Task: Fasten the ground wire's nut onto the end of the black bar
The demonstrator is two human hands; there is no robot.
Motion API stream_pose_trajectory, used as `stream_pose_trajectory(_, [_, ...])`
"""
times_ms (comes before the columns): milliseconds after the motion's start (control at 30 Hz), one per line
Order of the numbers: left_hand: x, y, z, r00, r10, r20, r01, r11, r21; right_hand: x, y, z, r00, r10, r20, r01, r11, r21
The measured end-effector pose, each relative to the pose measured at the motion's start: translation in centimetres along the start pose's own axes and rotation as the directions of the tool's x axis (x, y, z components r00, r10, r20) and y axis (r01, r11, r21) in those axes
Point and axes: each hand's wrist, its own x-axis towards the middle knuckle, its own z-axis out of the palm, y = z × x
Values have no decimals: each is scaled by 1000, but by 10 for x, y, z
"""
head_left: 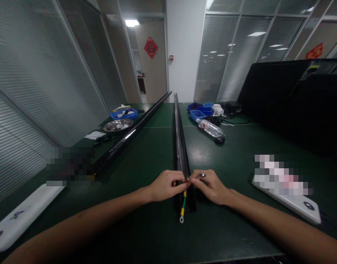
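Observation:
My left hand (170, 185) is closed in a pinch over the near end of a long black metal rail (180, 143). From under its fingertips a short green-and-yellow ground wire (184, 200) hangs toward me, ending in a ring terminal. My right hand (211, 185), with a ring on one finger, meets the left one fingertip to fingertip at the same spot. Its thumb and forefinger are pressed together. The fingers cover the wire's upper end, so what the right hand grips is hidden.
A second black rail (132, 132) runs along the left. Beyond it are a metal dish (118, 125) and a blue tray (127, 114). At right lie a plastic bottle (211, 129), blue bins (203, 110) and a white device (289, 200). Another white device (28, 212) lies near my left arm.

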Motion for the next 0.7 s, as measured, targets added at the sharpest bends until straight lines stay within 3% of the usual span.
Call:
stream_pose_trajectory(133, [0,-2,-1,1000,-9,15,9,1000,19,-3,-7,10,994,82,-78,-83,996,-12])
stream_pose_trajectory(333, [0,3,-1,999,-27,23,28,999,-19,-4,-12,12,991,81,-102,-88,994,-65])
stream_pose_trajectory(400, [0,5,-2,998,-64,-19,63,995,-74,-3,-10,9,992,82,-97,-89,993,-73])
stream_pose_trajectory(467, [0,5,-7,980,-140,-140,117,980,-159,-3,-7,8,991,94,-95,-101,992,-73])
stream_pose_trajectory(533, [2,9,-19,927,-214,-308,128,953,-275,-4,-5,8,991,102,-87,-109,991,-74])
stream_pose_trajectory(600, [6,22,-38,888,-260,-379,91,907,-410,-5,-3,9,992,102,-79,-109,991,-81])
stream_pose_trajectory(700, [12,68,-71,913,-141,-382,-114,811,-574,-6,-3,11,990,107,-90,-115,989,-94])
